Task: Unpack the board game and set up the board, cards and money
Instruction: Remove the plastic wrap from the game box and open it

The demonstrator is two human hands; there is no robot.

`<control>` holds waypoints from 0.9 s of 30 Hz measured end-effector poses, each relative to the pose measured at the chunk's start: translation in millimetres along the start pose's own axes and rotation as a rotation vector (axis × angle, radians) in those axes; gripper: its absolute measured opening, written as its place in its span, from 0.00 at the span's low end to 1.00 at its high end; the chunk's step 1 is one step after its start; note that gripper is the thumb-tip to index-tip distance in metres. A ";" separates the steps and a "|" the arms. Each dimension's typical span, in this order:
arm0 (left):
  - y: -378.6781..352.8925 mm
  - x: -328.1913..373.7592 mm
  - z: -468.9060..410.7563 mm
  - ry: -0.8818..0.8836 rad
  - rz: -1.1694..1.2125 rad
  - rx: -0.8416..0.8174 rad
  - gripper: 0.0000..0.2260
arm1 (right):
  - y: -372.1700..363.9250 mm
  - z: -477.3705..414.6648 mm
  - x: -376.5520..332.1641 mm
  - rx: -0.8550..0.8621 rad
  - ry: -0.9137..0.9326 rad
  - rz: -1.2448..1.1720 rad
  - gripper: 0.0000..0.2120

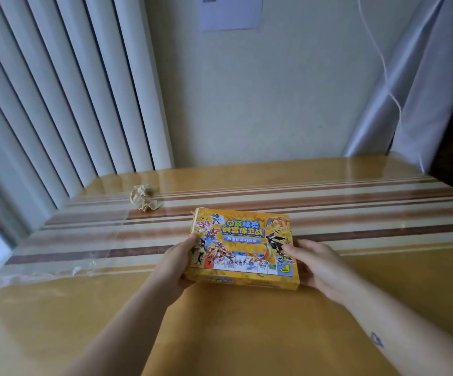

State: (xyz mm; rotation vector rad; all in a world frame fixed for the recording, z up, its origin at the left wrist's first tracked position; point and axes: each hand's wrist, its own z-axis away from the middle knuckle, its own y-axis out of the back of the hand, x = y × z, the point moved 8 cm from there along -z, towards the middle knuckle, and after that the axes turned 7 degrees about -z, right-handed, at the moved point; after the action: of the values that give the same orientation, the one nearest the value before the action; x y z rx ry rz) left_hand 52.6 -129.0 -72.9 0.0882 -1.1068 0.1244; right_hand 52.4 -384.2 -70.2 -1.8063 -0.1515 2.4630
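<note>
A yellow game box [243, 245] is sitting, lid on, near the middle of the striped wooden surface [43, 321], with its printed top facing up. The left grip [178, 263] is clasping the box's left side: the thumb is lying over the lid's edge and the fingers are curling round the side wall below. The right grip [317, 264] is holding the opposite side the same way, with the thumb pressing on the lid near the right edge and the fingers wrapping the side, their tips hidden behind the box. The near edge may be tilting a little off the surface, but the angle is making that hard to judge. A crumpled ball of paper [144, 198] is lying well apart from the box, toward the far left. A clear plastic sheet [89, 263] is lying wrinkled along the left of the surface. White vertical blinds [57, 90] are hanging at the left, and a sheet of paper [230, 12] is hanging on the wall behind.
</note>
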 end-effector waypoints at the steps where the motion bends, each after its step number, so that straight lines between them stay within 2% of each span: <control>1: -1.0 -0.4 1.8 0.006 0.019 -0.015 0.13 | 0.3 -1.1 -1.5 0.008 0.004 -0.010 0.11; 6: -5.0 7.7 11.3 -0.039 0.039 -0.073 0.15 | 3.3 -4.1 -5.9 0.061 -0.008 -0.042 0.06; 10: -4.6 21.1 21.0 -0.180 0.020 -0.065 0.15 | 9.2 -7.0 -9.2 0.144 -0.012 -0.140 0.07; 14: 0.8 27.8 27.6 -0.334 0.018 -0.029 0.10 | 17.3 -10.0 -11.0 0.195 -0.001 -0.220 0.08; 16: 5.5 31.2 26.6 -0.427 -0.159 0.019 0.11 | 18.3 -10.2 -13.0 0.194 0.011 -0.212 0.08; 20: 9.2 45.4 33.6 -0.636 -0.899 0.264 0.11 | 19.3 -10.4 -17.2 0.195 0.051 -0.156 0.09; 22: 3.3 51.1 41.3 -0.684 -1.284 0.381 0.10 | 18.4 -10.4 -17.9 0.196 0.063 -0.133 0.09; 23: 0.4 51.7 41.4 -0.676 -1.388 0.380 0.11 | 16.7 -9.6 -17.9 0.193 0.062 -0.126 0.09; 25: 0.9 48.4 33.4 -0.534 -1.304 0.243 0.14 | 13.5 -8.6 -18.1 0.192 0.062 -0.107 0.09; 27: 2.6 41.1 25.2 -0.370 -1.049 0.074 0.17 | 12.7 -8.7 -17.8 0.207 0.056 -0.099 0.11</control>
State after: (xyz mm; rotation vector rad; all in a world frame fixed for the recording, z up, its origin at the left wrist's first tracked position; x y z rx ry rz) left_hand 48.1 -127.4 -24.9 0.7639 -1.2953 -0.8183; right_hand 66.0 -398.8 -57.5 -1.7353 0.0175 2.2654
